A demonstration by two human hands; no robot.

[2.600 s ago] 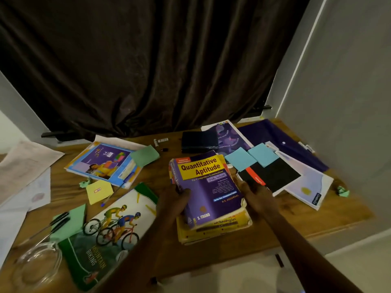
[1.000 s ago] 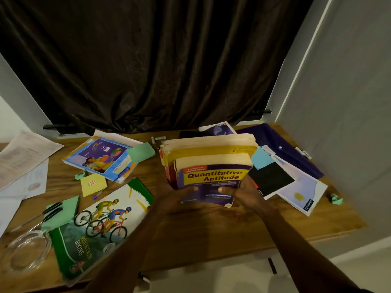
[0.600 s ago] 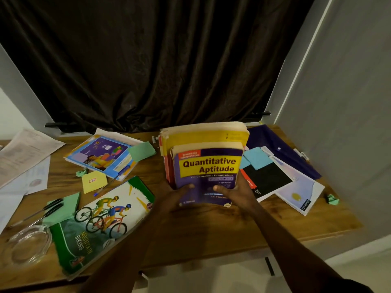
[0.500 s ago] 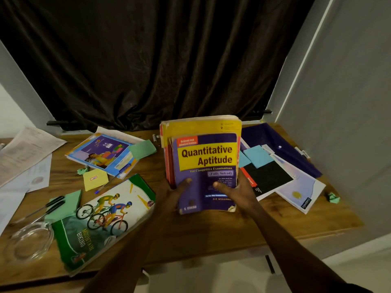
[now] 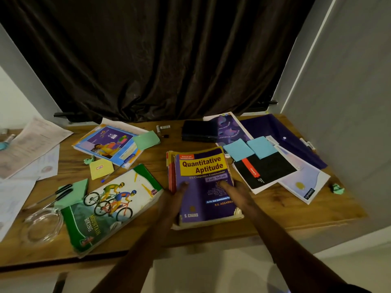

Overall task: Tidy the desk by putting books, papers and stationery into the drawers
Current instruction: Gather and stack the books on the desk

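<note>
Lying flat on the tabletop, long axis running near-to-far, the book stack is being gripped at its side edges by left hand and right hand, equally near, thumbs pressing the cover.

Lower book mostly hidden; left papers cropped.
</note>
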